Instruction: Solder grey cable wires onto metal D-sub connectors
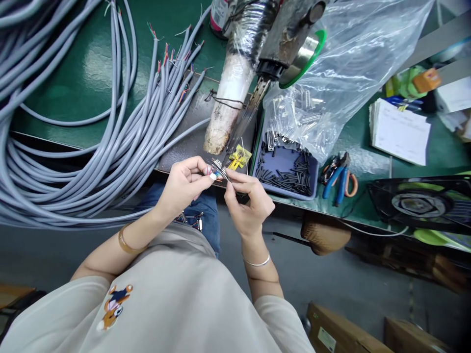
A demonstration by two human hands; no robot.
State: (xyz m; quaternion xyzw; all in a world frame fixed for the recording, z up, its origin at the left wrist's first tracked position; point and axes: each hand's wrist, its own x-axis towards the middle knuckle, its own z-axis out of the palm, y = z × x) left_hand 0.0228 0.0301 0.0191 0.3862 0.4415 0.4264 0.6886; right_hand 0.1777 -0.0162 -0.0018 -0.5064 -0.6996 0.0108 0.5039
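Note:
A small metal multi-pin connector (220, 169) sits between my two hands, just below the soldering iron's tip. My left hand (186, 184) is closed in a pinch on thin coloured wires (209, 171) at the connector's left side. Close by on the right, my right hand (250, 200) pinches a thin silvery solder wire (228, 179), its fingertips at the connector's edge. The soldering iron (253, 105) hangs tip down above, beside a wrapped, scorched white rod (222, 115). My fingers partly hide the wires and the connector.
Bundled grey cables (110, 162) with stripped ends fill the left. Right of my hands stands a blue tray (314, 179) of short black tubes, under a clear bag (353, 63) of connectors. Further right are pliers (344, 179), a fan (419, 203) and papers (399, 130). A solder spool (303, 59) hangs behind.

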